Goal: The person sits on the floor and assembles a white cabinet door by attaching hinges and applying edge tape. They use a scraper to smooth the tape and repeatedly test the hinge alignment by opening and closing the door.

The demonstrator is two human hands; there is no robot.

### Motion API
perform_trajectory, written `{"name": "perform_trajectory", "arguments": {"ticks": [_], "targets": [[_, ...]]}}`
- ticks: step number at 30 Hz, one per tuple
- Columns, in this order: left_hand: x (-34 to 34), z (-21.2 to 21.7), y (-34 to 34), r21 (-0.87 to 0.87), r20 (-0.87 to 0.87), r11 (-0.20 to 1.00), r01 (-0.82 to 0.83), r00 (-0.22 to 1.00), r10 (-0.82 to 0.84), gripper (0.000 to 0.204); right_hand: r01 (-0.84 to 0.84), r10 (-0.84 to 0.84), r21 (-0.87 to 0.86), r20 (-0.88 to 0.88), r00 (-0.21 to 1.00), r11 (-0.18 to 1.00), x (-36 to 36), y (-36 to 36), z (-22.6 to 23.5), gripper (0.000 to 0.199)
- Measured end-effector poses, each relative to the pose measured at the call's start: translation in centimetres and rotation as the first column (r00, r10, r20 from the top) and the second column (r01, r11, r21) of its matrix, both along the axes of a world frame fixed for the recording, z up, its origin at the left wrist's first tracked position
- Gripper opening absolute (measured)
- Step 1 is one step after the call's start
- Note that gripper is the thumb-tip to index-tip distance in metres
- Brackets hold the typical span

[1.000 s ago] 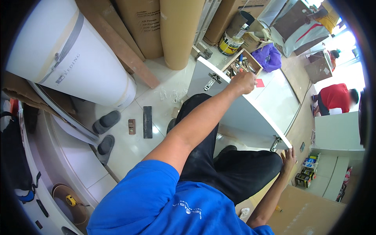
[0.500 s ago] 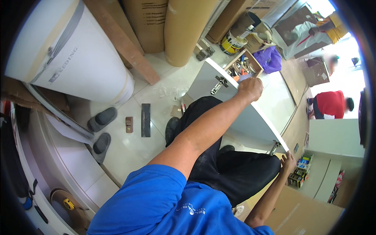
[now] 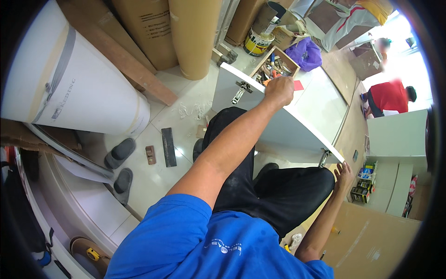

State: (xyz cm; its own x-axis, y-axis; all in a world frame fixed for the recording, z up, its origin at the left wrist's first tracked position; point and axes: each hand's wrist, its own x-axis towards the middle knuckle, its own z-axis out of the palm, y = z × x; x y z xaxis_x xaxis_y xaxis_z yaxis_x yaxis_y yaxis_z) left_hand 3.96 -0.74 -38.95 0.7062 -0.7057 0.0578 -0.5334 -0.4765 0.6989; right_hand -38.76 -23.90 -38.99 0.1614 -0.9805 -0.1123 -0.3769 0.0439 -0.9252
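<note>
A white cabinet door stands on its long edge across my lap, with a metal hinge near its far left end and another hinge near its right end. My left hand is closed at the middle of the door's upper edge. A thin red piece sticks out beside its fingers; its kind is not clear. My right hand grips the door's near right corner, fingers bent over the edge.
Behind the door lies a wooden tray of tools, next to a purple bag and a paint can. A small wooden plane, a dark flat bar and slippers lie on the floor. Two other people work at the right.
The red piece now shows beside my left hand. My view has shifted, so the scene sits differently in the picture. Both hands are still at the door's edge.
</note>
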Motion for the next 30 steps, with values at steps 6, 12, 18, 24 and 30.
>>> {"name": "perform_trajectory", "arguments": {"ticks": [6,12,18,24,30], "targets": [[-0.4,-1.0,-0.3,-0.082,0.075,0.997,0.012,0.997,-0.006,0.017,-0.062,0.059,-0.032,-0.074,0.995,0.998,-0.4,-0.1,0.2,0.040],[-1.0,0.0,0.4,-0.082,0.037,0.996,0.031,0.999,-0.028,0.023,-0.077,0.077,0.002,-0.103,0.992,0.997,0.0,-0.4,0.5,0.038],[-0.5,-0.4,-0.2,-0.098,-0.117,0.995,-0.033,0.993,0.022,0.043,-0.084,0.092,0.053,-0.170,0.981,0.995,1.5,-0.9,1.1,0.043],[-1.1,-0.1,-0.6,-0.101,-0.115,0.989,-0.105,0.989,0.093,0.037,-0.170,0.184,0.074,-0.308,0.933,0.983,2.6,0.3,2.6,0.053],[-1.5,0.3,0.3,-0.083,-0.035,0.997,0.004,0.999,-0.007,0.024,-0.144,0.130,-0.015,-0.342,0.930,0.990,1.9,0.2,2.8,0.056]]}}
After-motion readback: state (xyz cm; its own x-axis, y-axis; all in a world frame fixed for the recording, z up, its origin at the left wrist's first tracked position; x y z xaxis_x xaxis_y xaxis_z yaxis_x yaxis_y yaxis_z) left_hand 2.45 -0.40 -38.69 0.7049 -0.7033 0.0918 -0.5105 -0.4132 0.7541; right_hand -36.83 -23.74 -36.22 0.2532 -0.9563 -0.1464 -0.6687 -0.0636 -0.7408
